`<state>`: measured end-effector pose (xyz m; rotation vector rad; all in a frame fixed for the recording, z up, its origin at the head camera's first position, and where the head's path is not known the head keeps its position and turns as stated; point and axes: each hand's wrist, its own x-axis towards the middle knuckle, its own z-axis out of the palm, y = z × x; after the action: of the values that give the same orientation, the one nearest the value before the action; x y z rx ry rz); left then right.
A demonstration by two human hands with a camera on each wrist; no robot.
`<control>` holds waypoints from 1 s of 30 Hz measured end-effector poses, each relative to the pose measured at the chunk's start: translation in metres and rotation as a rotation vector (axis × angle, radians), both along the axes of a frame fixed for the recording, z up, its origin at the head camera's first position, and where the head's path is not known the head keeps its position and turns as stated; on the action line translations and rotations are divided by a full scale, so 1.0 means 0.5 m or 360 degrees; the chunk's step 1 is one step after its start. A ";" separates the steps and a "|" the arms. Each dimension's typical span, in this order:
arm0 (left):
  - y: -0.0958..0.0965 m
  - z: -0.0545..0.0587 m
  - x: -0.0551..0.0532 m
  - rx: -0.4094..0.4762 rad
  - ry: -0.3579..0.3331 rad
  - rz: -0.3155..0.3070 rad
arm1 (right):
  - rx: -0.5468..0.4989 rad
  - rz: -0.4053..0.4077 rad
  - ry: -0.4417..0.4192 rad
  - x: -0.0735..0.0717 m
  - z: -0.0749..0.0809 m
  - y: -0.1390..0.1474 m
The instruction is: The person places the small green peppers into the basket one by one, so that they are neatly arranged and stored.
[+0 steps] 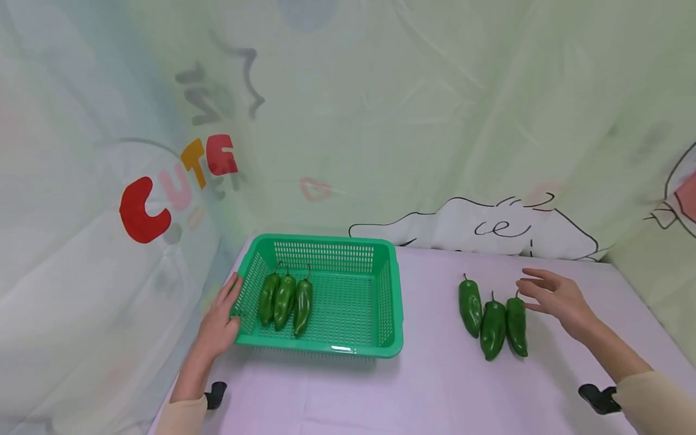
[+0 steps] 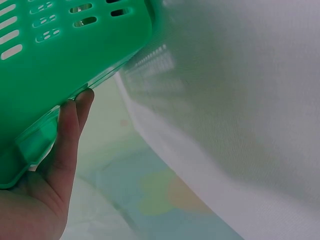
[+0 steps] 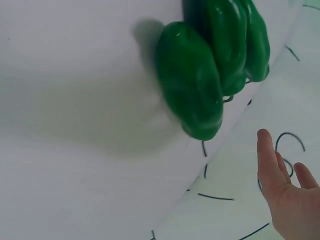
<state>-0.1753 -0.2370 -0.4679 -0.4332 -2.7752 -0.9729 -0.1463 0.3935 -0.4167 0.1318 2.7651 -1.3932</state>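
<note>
Three green peppers [image 1: 284, 302] lie side by side in the left part of a green plastic basket [image 1: 387, 302]. My left hand [image 1: 219, 326] touches the basket's left rim with its fingers fairly straight; the left wrist view shows the fingertips [image 2: 85, 97] against the rim. On the table at the right lie three more green peppers [image 1: 493, 329], stems pointing away from me. Above the stem end of the rightmost one is my right hand [image 1: 560, 299], its fingers loosely extended and holding nothing. In the right wrist view this hand [image 3: 285, 185] appears apart from the peppers [image 3: 190, 80].
A pale cloth covers the table [image 1: 435, 393]. Behind it and to the left hangs a printed curtain [image 1: 408, 121] with drawings and coloured letters. The basket stands near the table's left and back edges.
</note>
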 end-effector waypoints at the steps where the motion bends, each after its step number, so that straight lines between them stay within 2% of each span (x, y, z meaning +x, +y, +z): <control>1: -0.001 0.001 0.000 0.0000 -0.0006 0.0002 | 0.0006 -0.0009 -0.0003 0.001 -0.003 0.006; 6: -0.003 0.000 0.002 -0.0008 -0.0040 0.0005 | 0.0054 -0.0081 -0.0069 0.004 -0.020 0.031; 11: -0.002 0.000 0.003 -0.0004 -0.0001 -0.0002 | 0.0100 -0.0148 -0.0132 0.003 -0.045 0.046; 17: -0.001 -0.002 0.004 0.0010 0.0046 -0.0007 | 0.0071 -0.0118 -0.0193 0.005 -0.076 0.046; 30: 0.000 -0.002 0.002 0.0016 0.0005 0.0007 | 0.0065 -0.0130 -0.0264 -0.002 -0.118 0.030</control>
<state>-0.1743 -0.2368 -0.4689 -0.4263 -2.7661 -0.9844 -0.1473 0.4085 -0.4756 0.3492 2.6797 -1.2795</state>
